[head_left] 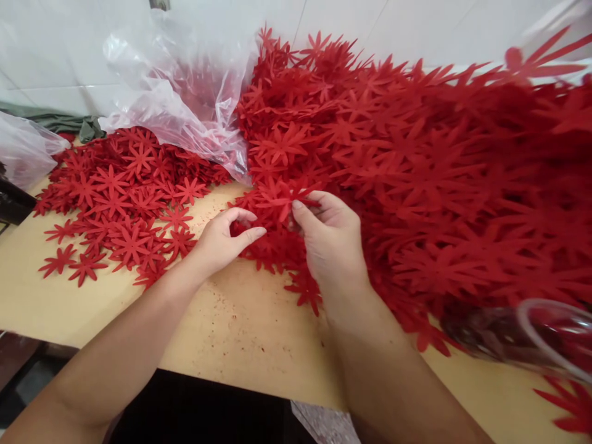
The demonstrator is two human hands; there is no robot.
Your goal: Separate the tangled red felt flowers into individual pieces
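Between the thumb and fingers of my right hand (330,231) is a red flower-shaped cutout (280,200) with long narrow petals. It is held in front of a tall heap of similar red cutouts (407,154). My left hand (231,237) is just to the left of it, thumb and forefinger apart in a curve, with nothing visible between them. The other fingers of that hand are partly hidden. A lower pile of red cutouts (113,197) lies on the table to the left of my hands.
A crumpled clear plastic bag (185,92) stands between the two piles against the tiled wall (393,28). A clear plastic container (522,333) lies at the right. Small red scraps dot the wooden table (259,333). Dark green cloth (90,128) lies at the back left.
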